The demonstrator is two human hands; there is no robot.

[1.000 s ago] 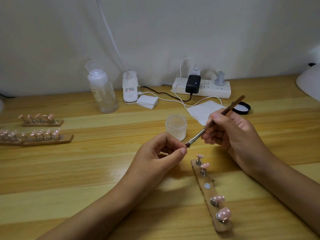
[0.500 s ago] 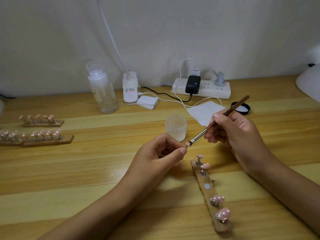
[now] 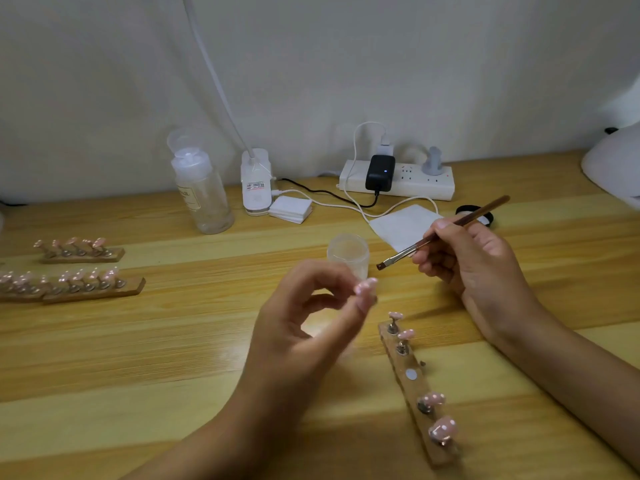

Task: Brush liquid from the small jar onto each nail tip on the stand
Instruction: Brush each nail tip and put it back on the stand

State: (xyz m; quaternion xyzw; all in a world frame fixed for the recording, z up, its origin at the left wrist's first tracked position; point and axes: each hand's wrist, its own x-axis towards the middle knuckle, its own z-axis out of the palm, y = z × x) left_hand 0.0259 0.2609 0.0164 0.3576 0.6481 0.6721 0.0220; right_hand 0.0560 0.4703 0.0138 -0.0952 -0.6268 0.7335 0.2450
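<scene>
The table is lying wide and bare near the front edge. The stand is sitting beside the left hand, which is pinching a nail tip. The right hand is holding the brush just beside the jar.

Open small jar, wooden stand, four pink nail tips

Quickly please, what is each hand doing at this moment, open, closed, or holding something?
Left hand: closed, pinching one pink nail tip between thumb and fingers.
Right hand: closed on the brush, bristles in the air near the small jar.
</scene>
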